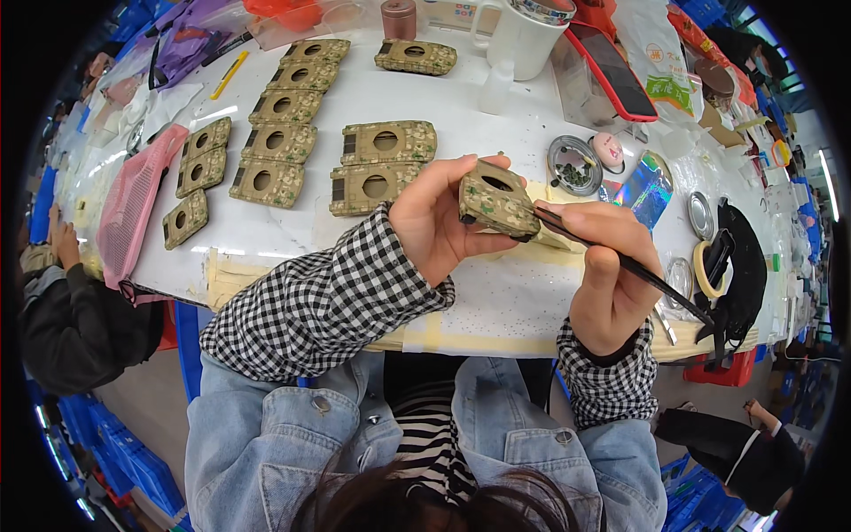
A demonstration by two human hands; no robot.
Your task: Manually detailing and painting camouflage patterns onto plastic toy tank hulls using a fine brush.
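My left hand is closed around a camouflage-painted model tank hull, tilted above the table, with a round hole in its top. A pair of black tweezers is gripped in my right hand. Their tips meet the hull's near right edge; whether they pinch a small part is too small to tell. Left of my hands, two more hulls lie one behind the other. To the right stands a round dish with tiny dark green pieces in it.
Several similar hulls lie in rows at the left, beside a pink mesh pouch. A white mug, a small white bottle and a red-cased phone occupy the back. At the right lies a black bag.
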